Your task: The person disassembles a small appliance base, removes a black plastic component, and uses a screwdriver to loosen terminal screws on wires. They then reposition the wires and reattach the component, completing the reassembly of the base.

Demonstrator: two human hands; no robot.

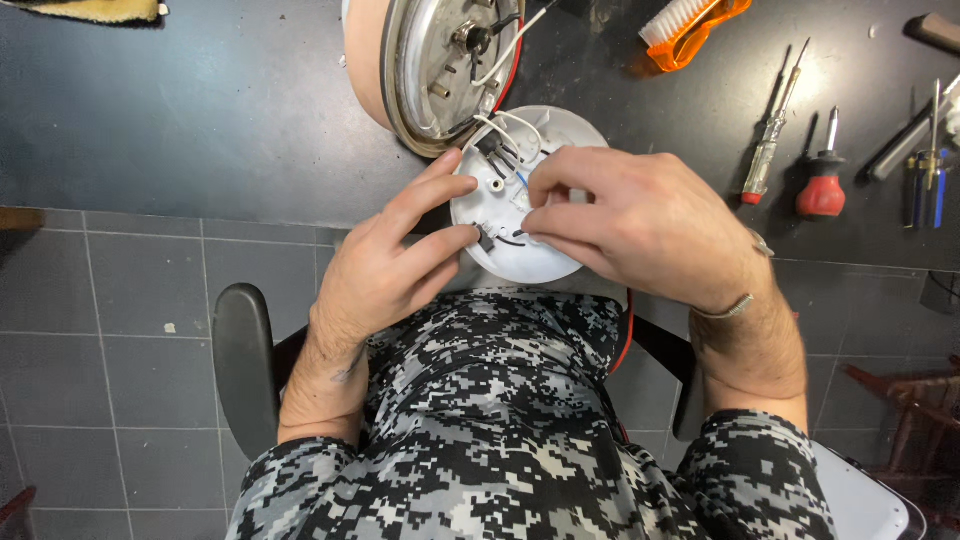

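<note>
Both hands, left hand (395, 265) and right hand (630, 225), grip the white base (520, 255) at the surface (200, 110) edge with closed fingers, where tugging risks snapping its thin wires (510, 130) to the kettle (440, 60).

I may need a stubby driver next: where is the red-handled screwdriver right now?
In the head view the red-handled screwdriver lies on the dark table, right of the right hand, between a slim clear-handled screwdriver and blue-handled tools.
</note>
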